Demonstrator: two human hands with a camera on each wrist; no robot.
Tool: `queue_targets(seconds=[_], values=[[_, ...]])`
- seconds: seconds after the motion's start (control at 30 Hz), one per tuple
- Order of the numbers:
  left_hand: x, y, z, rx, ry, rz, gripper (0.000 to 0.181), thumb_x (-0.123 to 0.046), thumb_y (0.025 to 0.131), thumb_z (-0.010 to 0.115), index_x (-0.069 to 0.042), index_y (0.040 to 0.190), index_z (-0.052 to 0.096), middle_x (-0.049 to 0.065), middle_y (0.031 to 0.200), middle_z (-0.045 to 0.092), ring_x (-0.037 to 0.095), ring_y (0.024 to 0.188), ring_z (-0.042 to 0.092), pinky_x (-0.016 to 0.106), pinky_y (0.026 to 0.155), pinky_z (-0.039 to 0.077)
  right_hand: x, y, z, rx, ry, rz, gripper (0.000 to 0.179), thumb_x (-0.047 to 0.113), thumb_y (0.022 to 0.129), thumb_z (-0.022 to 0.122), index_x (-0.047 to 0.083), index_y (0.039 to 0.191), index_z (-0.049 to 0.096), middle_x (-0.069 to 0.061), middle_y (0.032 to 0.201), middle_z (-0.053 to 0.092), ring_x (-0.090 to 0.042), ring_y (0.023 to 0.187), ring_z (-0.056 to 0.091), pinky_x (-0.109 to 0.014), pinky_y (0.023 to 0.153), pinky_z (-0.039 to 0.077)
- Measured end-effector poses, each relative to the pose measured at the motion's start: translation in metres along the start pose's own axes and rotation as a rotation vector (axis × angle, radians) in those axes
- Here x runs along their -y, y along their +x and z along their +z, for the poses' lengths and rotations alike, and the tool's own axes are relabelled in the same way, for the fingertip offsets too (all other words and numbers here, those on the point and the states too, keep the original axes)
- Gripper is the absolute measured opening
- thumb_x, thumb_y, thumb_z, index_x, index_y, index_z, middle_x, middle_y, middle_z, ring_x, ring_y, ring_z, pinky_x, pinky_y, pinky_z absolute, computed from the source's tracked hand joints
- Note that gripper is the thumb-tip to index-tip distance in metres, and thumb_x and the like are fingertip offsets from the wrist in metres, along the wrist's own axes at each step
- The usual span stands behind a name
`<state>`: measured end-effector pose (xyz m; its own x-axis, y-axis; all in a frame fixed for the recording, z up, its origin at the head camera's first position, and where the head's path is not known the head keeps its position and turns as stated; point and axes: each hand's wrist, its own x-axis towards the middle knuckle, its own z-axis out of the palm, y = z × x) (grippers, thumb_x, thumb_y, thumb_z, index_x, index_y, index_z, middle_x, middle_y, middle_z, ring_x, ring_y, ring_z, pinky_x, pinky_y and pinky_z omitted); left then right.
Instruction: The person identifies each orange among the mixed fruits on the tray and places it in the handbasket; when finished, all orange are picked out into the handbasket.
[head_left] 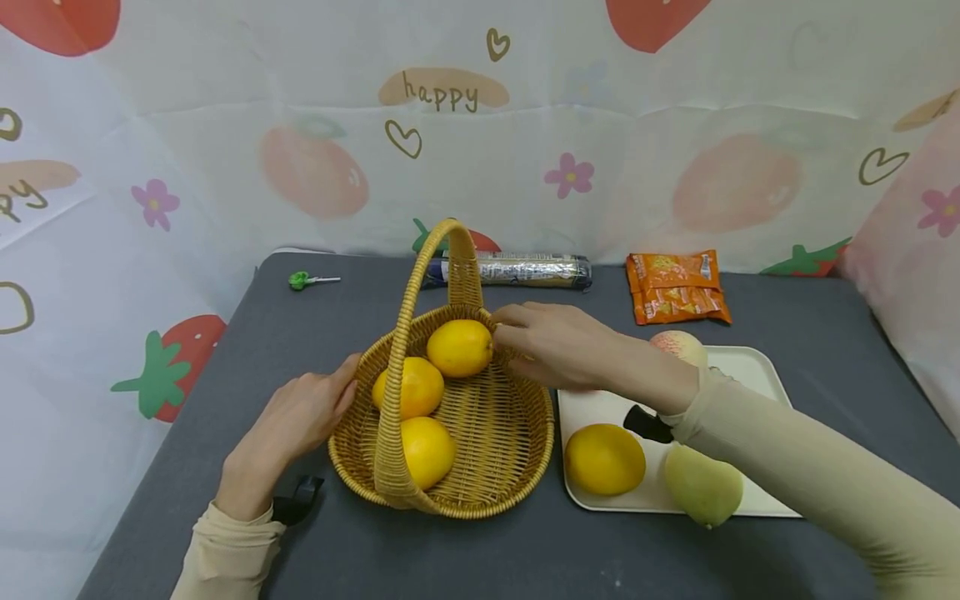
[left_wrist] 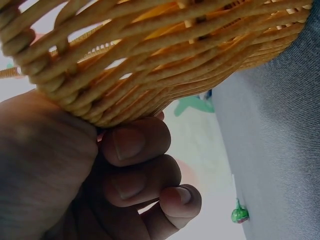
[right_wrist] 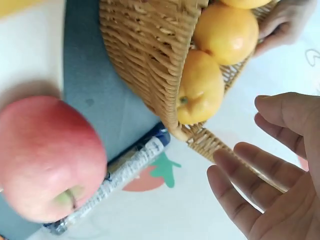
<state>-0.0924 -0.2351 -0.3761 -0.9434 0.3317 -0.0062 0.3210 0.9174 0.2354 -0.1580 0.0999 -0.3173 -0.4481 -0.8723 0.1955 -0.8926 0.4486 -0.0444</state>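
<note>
A wicker basket [head_left: 491, 437] with a tall arched handle [head_left: 402, 333] holds three yellow-orange fruits: one at the back [head_left: 460, 348], one in the middle [head_left: 420, 388] and one in front [head_left: 427, 452]. At the basket's left side, my left hand [head_left: 300, 417] grips the rim, fingers curled under the weave in the left wrist view. My right hand [head_left: 558, 342] is over the right rim, beside the back fruit. Its palm and spread fingers [right_wrist: 237, 200] are bare of any object in the right wrist view.
Right of the basket lies a white tray [head_left: 753, 375] with another yellow-orange fruit [head_left: 605, 459], a pale green pear [head_left: 703, 487] and a red apple [right_wrist: 47, 155]. Behind are a silver-and-blue tube pack [head_left: 528, 271], an orange snack packet [head_left: 678, 287] and a green lollipop [head_left: 300, 281].
</note>
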Motion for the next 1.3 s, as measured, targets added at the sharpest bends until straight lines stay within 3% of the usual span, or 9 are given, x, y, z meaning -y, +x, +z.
queue_targets(seconds=[0.37,0.57,0.93,1.3], values=[[0.0,0.001,-0.001,0.025,0.006,-0.027,0.042,-0.018,0.101,0.05,-0.003,0.14,0.047,0.0,0.058,0.038,0.014,0.048,0.038,0.026,0.047,0.031,0.008,-0.078,-0.008,-0.022,0.025,0.016,0.034,0.021,0.084,0.076,0.015,0.116,0.065,-0.001,0.118,0.067,-0.017,0.102,0.066,-0.035,0.083,0.056],[0.0,0.001,-0.001,0.026,0.01,-0.024,0.042,-0.018,0.101,0.05,-0.002,0.14,0.046,0.0,0.058,0.039,0.014,0.049,0.038,0.027,0.047,0.031,0.01,-0.107,-0.003,-0.016,0.037,0.078,0.041,0.027,0.083,0.076,0.015,0.121,0.064,-0.001,0.12,0.066,-0.017,0.104,0.066,-0.037,0.087,0.054],[0.0,0.002,-0.001,0.023,0.013,-0.024,0.042,-0.018,0.1,0.05,-0.002,0.139,0.047,0.0,0.058,0.039,0.014,0.049,0.039,0.027,0.048,0.032,0.019,-0.129,0.007,0.153,0.075,0.205,0.053,0.051,0.092,0.062,0.019,0.134,0.057,-0.006,0.133,0.061,-0.023,0.115,0.062,-0.047,0.096,0.049],[-0.001,0.001,0.0,0.013,0.016,-0.013,0.042,-0.018,0.101,0.05,-0.002,0.14,0.047,0.0,0.058,0.039,0.014,0.049,0.038,0.028,0.048,0.031,0.02,-0.135,0.016,0.169,0.076,0.165,0.062,0.051,0.081,0.073,0.019,0.132,0.057,-0.005,0.127,0.063,-0.02,0.109,0.064,-0.044,0.089,0.053]])
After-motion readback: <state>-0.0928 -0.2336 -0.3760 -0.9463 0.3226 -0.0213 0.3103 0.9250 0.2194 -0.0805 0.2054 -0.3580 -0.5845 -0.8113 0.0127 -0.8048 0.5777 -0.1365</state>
